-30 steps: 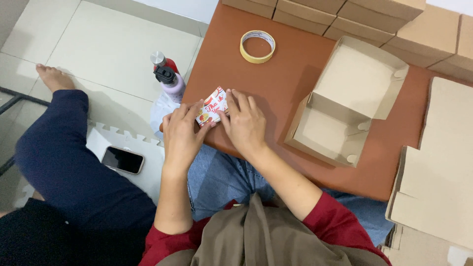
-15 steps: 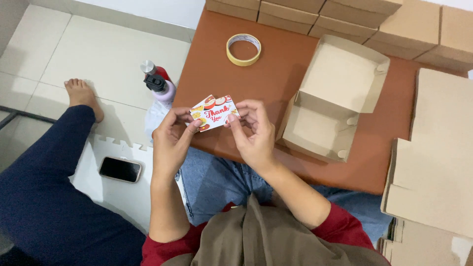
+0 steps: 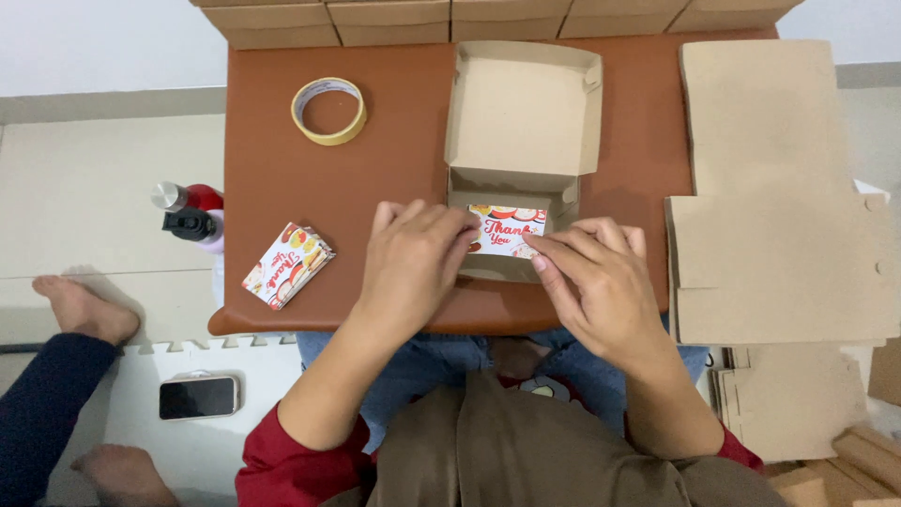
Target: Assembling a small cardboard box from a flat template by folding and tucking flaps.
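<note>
Both hands press a small white printed card with red lettering (image 3: 505, 231) flat against the near compartment of an open brown cardboard box (image 3: 524, 113), which sits on a low reddish-brown table (image 3: 263, 169). The left hand (image 3: 413, 258) lies at the card's nine o'clock edge, fingers together on it; the right hand (image 3: 596, 282) lies at its four o'clock corner, fingertips (image 3: 537, 252) touching the card. Whether either hand pinches the card or only presses it down cannot be told from this angle. A stack of similar printed cards (image 3: 286, 266) lies well apart at nine o'clock from the hands. A roll of yellow tape (image 3: 328, 111) rests at eleven o'clock. Flat unfolded cardboard sheets (image 3: 779, 188) lie at three o'clock. A black smartphone (image 3: 198, 397) lies on the white floor mat at eight o'clock.
</note>
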